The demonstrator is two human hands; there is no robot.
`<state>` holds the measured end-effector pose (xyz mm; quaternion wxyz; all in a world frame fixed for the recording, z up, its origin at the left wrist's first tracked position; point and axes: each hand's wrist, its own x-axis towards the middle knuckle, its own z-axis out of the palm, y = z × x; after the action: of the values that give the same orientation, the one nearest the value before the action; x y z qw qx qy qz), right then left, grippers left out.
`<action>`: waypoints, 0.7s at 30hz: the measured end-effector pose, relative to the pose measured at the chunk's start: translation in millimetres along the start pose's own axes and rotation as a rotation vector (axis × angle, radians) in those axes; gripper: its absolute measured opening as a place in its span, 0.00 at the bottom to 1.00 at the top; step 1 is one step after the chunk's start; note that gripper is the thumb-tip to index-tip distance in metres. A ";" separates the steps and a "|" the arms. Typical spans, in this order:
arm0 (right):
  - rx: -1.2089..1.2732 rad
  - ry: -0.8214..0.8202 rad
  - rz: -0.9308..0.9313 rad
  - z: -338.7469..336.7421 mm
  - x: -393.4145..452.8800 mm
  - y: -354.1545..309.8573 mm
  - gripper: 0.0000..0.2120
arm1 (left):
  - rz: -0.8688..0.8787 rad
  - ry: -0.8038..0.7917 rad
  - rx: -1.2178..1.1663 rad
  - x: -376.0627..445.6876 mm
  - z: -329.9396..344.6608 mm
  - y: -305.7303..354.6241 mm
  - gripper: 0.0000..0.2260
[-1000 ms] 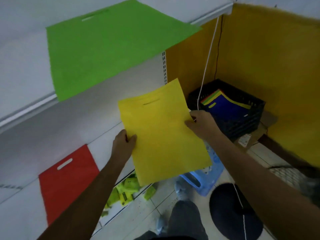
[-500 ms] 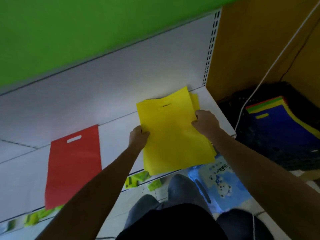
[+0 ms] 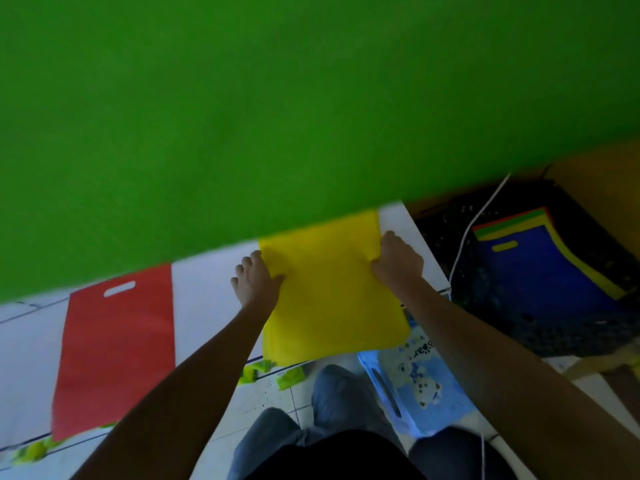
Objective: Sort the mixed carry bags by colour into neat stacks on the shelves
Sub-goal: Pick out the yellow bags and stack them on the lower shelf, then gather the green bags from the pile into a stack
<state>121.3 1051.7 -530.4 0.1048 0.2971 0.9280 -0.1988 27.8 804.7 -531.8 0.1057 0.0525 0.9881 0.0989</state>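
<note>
A flat, matte yellow bag (image 3: pixel 332 299) of non-woven fabric lies on the white shelf (image 3: pixel 207 289), near its right end, its near edge hanging a little over the shelf front. More yellow edges show under it at the right and at the near left corner, so it tops a small stack. The left hand (image 3: pixel 256 282) pinches the bag's left edge, thumb on top and fingers curled beside it on the shelf. The right hand (image 3: pixel 398 261) grips the right edge with curled fingers, knuckles up.

Well to the left on the same shelf lies a rectangular red bag (image 3: pixel 114 351) with a slot-shaped handle cutout, flat and smooth. A green bag (image 3: pixel 277 116) overhangs from above and fills the upper view as a blurred sheet.

To the right, a black perforated crate (image 3: pixel 588 334) holds a fanned pile of bags (image 3: pixel 540 271), blue on top with yellow, green and red edges showing. A light blue plastic stool (image 3: pixel 415 382) with a bear print stands on the tiled floor.
</note>
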 end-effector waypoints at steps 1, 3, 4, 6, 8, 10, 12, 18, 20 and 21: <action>-0.027 0.013 -0.002 -3.2 -0.4 -1.8 0.23 | -0.022 0.007 0.007 -0.6 -2.9 1.0 0.30; -0.085 0.041 -0.030 -10.2 -5.2 -6.4 0.29 | -0.044 -0.007 -0.003 -5.0 -11.2 2.0 0.32; -0.087 0.041 -0.053 -13.6 -9.3 -8.7 0.29 | -0.046 -0.008 -0.022 -8.6 -16.2 1.6 0.32; -0.028 0.025 -0.102 -20.5 -19.3 -13.0 0.24 | -0.041 0.007 -0.078 -16.7 -28.3 0.3 0.31; 0.027 0.011 -0.164 -31.1 -37.5 -20.6 0.21 | -0.038 0.012 -0.145 -29.6 -44.4 -1.9 0.29; 0.044 0.012 -0.251 -45.2 -59.3 -32.9 0.20 | -0.024 0.031 -0.210 -45.1 -63.5 -5.5 0.26; 0.065 -0.005 -0.334 -61.0 -83.0 -51.5 0.20 | -0.015 0.058 -0.271 -61.6 -84.0 -12.6 0.23; 0.073 -0.007 -0.567 -100.2 -179.4 -145.1 0.15 | -0.003 0.258 -0.450 -130.0 -148.8 -76.3 0.16; 0.097 0.023 -0.667 -106.0 -221.7 -185.5 0.12 | -0.009 0.344 -0.506 -157.0 -173.6 -116.8 0.14; 0.126 0.030 -0.719 -109.0 -241.6 -203.1 0.11 | -0.012 0.378 -0.528 -170.0 -185.5 -135.2 0.14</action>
<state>186.2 824.3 -294.6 -0.0039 -0.0396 0.9606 -0.2752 141.2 617.5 -348.2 -0.0689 -0.0020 0.9307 0.3591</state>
